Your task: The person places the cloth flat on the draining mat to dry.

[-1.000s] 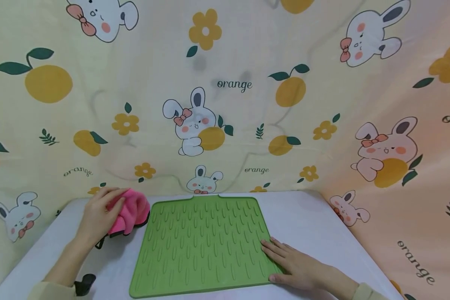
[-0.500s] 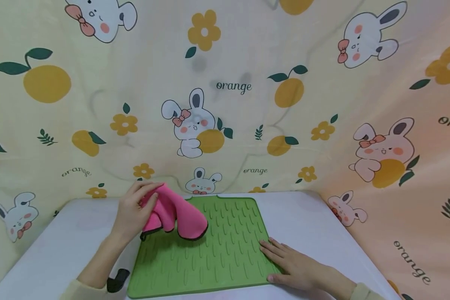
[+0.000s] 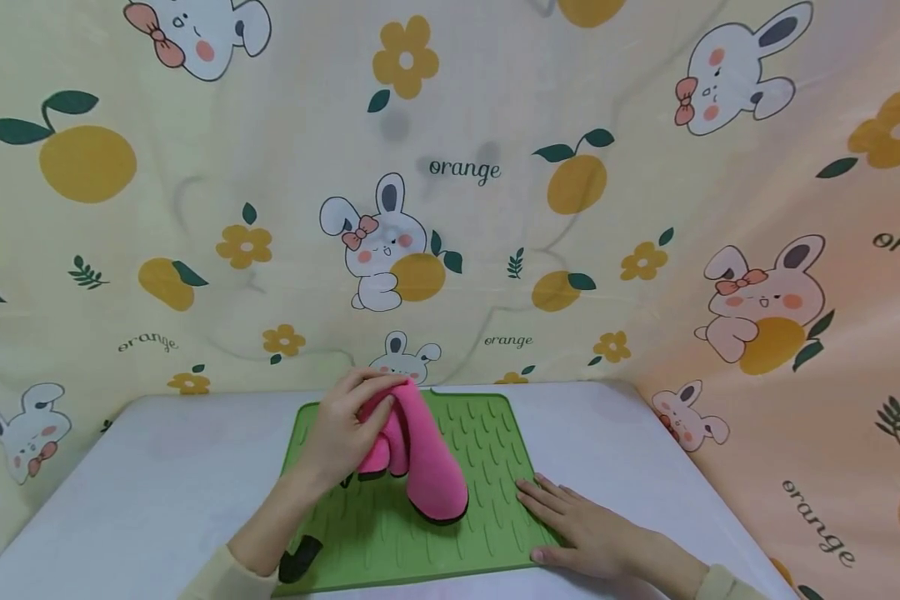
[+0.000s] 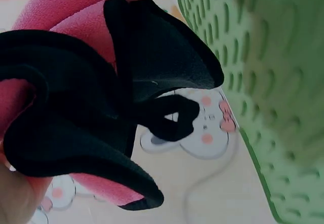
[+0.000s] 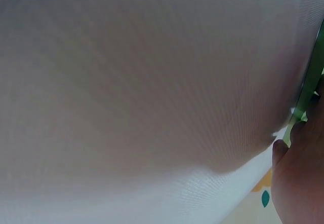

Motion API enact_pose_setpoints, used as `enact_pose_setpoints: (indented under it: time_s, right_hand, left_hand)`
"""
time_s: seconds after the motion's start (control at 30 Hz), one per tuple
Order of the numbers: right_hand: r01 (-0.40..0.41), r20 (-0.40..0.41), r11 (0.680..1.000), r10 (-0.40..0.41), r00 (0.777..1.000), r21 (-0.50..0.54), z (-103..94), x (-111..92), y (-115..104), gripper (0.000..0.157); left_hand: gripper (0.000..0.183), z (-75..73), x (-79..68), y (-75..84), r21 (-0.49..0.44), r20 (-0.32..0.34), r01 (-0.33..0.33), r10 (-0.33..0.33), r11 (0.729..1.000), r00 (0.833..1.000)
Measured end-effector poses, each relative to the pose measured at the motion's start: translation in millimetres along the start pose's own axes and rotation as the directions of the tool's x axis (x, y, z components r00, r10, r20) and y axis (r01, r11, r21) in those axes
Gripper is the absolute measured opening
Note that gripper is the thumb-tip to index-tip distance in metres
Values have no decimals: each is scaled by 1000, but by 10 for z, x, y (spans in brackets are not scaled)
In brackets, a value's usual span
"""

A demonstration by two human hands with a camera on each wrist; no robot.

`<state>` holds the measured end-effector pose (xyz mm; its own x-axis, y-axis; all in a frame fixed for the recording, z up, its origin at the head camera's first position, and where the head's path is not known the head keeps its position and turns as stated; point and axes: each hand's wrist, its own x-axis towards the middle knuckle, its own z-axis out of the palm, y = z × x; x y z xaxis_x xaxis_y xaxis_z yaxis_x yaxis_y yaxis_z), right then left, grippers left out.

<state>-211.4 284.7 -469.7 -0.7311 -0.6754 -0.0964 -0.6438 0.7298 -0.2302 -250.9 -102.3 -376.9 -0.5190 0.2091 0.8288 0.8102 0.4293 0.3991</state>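
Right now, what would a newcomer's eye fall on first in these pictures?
Likely the bright pink fabric piece, black-edged, gripped by the left hand over the green mat. The right hand rests on the mat's right edge, and a rabbit-print backdrop hangs behind the white table.

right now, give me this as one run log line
left hand: holds pink cloth above green mat | right hand: rests on mat's right edge

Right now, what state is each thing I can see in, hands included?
Green rectangular mat with raised ridges, flat on the white tabletop
Pink cloth piece with black edging, folded over, held above the mat
Bare left hand, pinching the cloth
Bare right hand, resting on the mat's right edge
Pale printed fabric backdrop, hanging, slightly creased
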Motion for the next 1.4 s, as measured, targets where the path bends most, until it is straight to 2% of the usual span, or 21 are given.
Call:
enact_pose_setpoints:
  time_s: [0.17, 0.4, 0.77, 0.9, 1.03, 1.2, 1.27, 1.4]
  right_hand:
    - [11, -1, 1000, -11, 1000, 5, 14, 8, 20, 81]
    - [18, 9, 1000, -18, 1000, 19, 1, 19, 6, 81]
    - [36, 4, 999, -37, 999, 24, -31, 7, -10, 79]
    - [29, 14, 999, -29, 999, 24, -18, 16, 14, 79]
    - [25, 23, 999, -26, 999, 29, -33, 20, 5, 80]
    - [28, 25, 999, -29, 999, 30, -69, 11, -29, 80]
    - [27, 23, 999, -28, 999, 28, -70, 6, -33, 80]
    - [21, 24, 999, -22, 999, 36, -63, 2, -36, 79]
  left_hand:
    - [34, 152, 41, 36, -16, 65, 21, -20, 1000, 998]
    - [31, 272, -25, -66, 95, 172, 44, -60, 995, 983]
    - [33, 331, -171, -278, 222, 323, -43, -32, 974, 946]
    - [33, 339, -191, -353, 269, 412, -83, -37, 960, 910]
    - [34, 344, -205, -404, 307, 517, -85, -91, 948, 851]
    - [38, 375, -243, -466, 347, 607, -62, -174, 936, 776]
    - [40, 396, -263, -496, 355, 633, -66, -188, 933, 751]
    - [40, 429, -301, -552, 348, 677, -102, -174, 932, 715]
